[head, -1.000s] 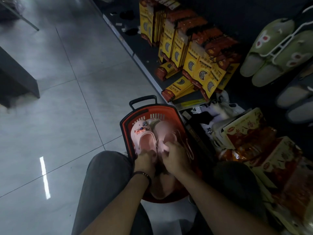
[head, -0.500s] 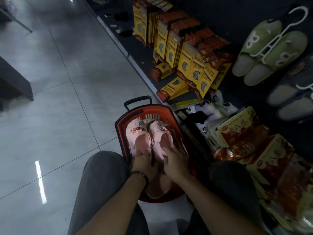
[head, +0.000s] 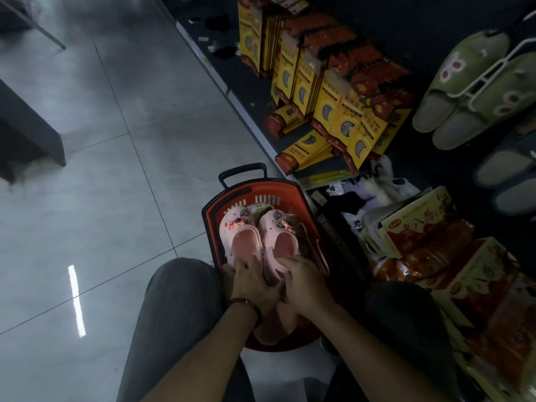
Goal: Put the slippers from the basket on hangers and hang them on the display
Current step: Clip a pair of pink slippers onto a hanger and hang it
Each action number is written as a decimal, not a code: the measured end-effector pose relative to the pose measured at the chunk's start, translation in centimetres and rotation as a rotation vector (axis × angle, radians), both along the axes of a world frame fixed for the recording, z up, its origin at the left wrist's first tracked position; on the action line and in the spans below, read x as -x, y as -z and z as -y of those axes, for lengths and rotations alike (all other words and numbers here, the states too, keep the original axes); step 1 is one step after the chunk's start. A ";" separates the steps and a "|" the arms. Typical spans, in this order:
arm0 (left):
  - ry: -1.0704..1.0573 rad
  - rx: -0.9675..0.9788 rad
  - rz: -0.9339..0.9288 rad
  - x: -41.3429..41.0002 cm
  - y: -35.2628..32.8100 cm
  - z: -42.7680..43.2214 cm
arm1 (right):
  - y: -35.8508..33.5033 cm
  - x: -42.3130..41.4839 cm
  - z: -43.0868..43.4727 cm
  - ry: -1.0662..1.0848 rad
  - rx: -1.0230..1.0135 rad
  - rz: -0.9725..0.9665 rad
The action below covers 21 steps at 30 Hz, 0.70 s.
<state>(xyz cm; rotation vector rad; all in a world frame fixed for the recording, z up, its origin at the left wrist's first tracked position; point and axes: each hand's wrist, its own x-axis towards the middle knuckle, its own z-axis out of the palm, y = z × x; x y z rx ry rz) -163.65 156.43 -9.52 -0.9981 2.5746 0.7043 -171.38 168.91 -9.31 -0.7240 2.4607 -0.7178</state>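
Note:
A red basket (head: 293, 190) with a black handle stands on the floor between my knees. Two pink clog slippers with charms lie side by side in it, toes pointing away: the left slipper (head: 239, 236) and the right slipper (head: 280, 237). My left hand (head: 251, 281) grips the heel of the left slipper. My right hand (head: 303, 281) grips the heel of the right one. More pink slippers (head: 274, 329) lie under my wrists in the basket. Green slippers on a white hanger (head: 475, 91) hang on the display at the upper right.
Yellow and red packets (head: 324, 82) stand in rows on the low shelf behind the basket. Grey slippers (head: 504, 169) hang at the right edge. Orange boxed goods (head: 429, 242) and a white plastic bag (head: 374, 184) crowd the floor to the right. Tiled floor (head: 116, 198) spreads to the left.
The right slipper has been turned upright, so both slippers now lie charms up side by side. Both hands have slid back to the heels.

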 end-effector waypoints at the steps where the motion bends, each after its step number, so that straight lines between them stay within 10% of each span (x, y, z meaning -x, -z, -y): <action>1: -0.022 -0.018 -0.010 0.1 0.2 -0.1 | -0.1 0.2 -0.1 -0.006 0.010 -0.005; 21: -0.087 -0.262 -0.102 1.0 -0.6 0.3 | 1.1 8.0 0.8 0.217 0.084 -0.104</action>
